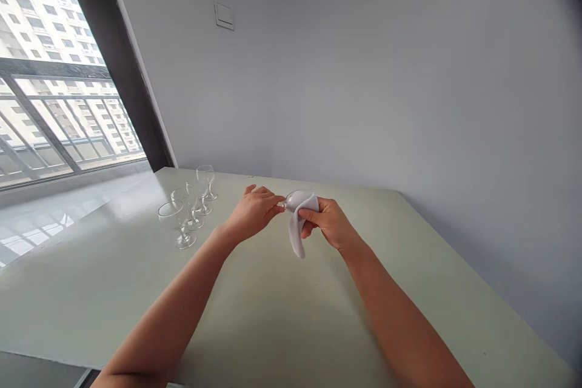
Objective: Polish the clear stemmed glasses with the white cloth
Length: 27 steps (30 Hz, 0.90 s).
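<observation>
Above the middle of the table, a clear wine glass (295,197) is tilted onto its side between my two hands. My left hand (255,212) pinches it at the stem end, with the foot hidden behind the fingers. A white cloth (296,233) is wrapped over part of the bowl, and its loose end hangs down. My right hand (325,218) is closed around the cloth, pressing it on the bowl, with the thumb on top. Part of the bowl is covered by the cloth and fingers.
To the left, several clear stemmed glasses stand upright in a row, the nearest glass (185,240) closest to me and a far glass (205,174) near the wall. The pale green table (273,315) meets grey walls. A window (68,103) is at the left.
</observation>
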Each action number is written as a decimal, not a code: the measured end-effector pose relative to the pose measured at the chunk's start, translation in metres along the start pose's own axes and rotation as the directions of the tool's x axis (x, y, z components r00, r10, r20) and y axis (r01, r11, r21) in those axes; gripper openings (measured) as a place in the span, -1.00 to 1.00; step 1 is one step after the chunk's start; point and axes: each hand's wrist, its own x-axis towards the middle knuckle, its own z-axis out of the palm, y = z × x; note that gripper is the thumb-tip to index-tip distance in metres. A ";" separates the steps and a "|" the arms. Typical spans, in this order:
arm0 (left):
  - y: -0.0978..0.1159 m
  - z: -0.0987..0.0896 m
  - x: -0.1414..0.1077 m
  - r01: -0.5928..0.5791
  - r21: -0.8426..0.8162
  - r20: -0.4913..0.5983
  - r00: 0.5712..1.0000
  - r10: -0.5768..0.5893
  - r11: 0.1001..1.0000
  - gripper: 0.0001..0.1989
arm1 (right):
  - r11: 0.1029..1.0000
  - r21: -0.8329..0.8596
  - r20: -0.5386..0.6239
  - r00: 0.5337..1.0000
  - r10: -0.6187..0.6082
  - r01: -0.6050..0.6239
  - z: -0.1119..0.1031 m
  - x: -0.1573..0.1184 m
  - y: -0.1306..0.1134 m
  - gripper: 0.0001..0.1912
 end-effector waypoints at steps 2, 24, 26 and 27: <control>0.004 0.005 0.001 0.018 0.086 -0.088 0.996 -0.010 0.996 -0.74 | 0.999 0.035 -0.066 0.998 0.006 -0.004 0.000 0.001 0.000 -0.71; 0.006 0.018 0.001 0.019 0.212 -0.272 0.962 0.041 0.977 -0.77 | 0.999 0.043 -0.103 0.995 0.011 -0.006 0.003 -0.002 -0.005 -0.72; 0.003 0.019 0.000 0.029 0.208 -0.293 0.956 0.034 0.978 -0.86 | 0.999 0.037 -0.082 0.997 0.014 -0.011 0.006 -0.004 -0.007 -0.71; 0.001 0.019 0.000 0.027 0.205 -0.292 0.956 0.035 0.978 -0.87 | 1.000 0.021 -0.074 0.997 0.006 -0.004 0.007 -0.006 -0.008 -0.71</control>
